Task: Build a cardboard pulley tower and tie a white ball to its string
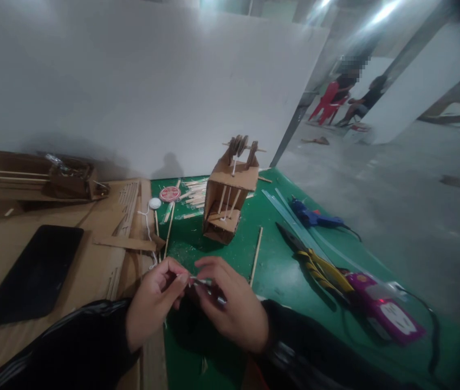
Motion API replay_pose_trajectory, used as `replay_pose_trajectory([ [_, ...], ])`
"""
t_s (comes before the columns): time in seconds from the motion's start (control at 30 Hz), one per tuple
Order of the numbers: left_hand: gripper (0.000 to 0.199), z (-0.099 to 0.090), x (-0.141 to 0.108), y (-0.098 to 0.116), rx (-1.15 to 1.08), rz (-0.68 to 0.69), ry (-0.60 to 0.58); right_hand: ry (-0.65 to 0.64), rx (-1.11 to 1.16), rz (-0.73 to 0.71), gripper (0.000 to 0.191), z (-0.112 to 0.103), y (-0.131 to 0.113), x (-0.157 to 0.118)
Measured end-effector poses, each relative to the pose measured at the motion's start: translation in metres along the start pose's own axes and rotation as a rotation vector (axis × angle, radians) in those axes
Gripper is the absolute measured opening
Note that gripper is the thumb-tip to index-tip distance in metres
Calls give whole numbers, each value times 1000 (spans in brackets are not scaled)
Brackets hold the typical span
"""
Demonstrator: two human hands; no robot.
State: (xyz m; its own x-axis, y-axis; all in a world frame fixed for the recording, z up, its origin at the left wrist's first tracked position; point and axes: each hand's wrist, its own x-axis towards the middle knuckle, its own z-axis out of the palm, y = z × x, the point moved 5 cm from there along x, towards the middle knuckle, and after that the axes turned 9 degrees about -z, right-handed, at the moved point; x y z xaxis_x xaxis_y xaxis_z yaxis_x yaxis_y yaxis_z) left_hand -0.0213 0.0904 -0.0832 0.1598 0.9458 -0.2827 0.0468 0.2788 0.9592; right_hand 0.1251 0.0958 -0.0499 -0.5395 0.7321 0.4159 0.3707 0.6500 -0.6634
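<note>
My left hand (pixel 159 298) is closed in a pinch in front of me, at the near edge of the green table. My right hand (pixel 233 309) is curled around a slim dark and silvery tool (pixel 215 295), whose kind I cannot make out. The fingertips of both hands nearly meet, with a tiny pale piece between them. White string (pixel 148 230) trails down from a small white spool (pixel 155 203) to just behind my left hand. Beyond my hands stands an upright cardboard model (pixel 224 200) with cardboard wheels on a stick axle, thin sticks and string inside.
Cardboard sheets (pixel 22 216) on the left bear a black tablet-like slab (pixel 34 273) and another cardboard structure (pixel 43 179). Thin sticks (pixel 195 195) and a round red tin (pixel 170 194) lie behind. Yellow-black pliers (pixel 319 268), a blue glue gun (pixel 315 214) and a purple power strip (pixel 386 309) are right.
</note>
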Motion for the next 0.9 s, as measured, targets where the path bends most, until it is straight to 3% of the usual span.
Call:
replay_pose_trajectory([
  [0.07,30,1,1,-1,-13,1,-14,-48,-43,-67,20,2,-4,0],
  [0.17,32,3,2,-2,7,7,-44,-76,-39,-82,13,4,-4,0],
  [0.3,28,5,1,-6,68,-28,-75,10,120,-81,7,0,-3,2],
  [0.5,23,9,-1,-6,184,52,-94,53,260,24,7,1,4,2],
  [0.63,21,5,0,-9,247,83,-21,14,228,79,10,3,7,1],
  [0.73,18,2,-1,-6,229,126,31,-10,226,105,10,3,7,2],
  [0.9,14,3,-5,4,115,199,1,-43,328,189,10,6,11,2],
])
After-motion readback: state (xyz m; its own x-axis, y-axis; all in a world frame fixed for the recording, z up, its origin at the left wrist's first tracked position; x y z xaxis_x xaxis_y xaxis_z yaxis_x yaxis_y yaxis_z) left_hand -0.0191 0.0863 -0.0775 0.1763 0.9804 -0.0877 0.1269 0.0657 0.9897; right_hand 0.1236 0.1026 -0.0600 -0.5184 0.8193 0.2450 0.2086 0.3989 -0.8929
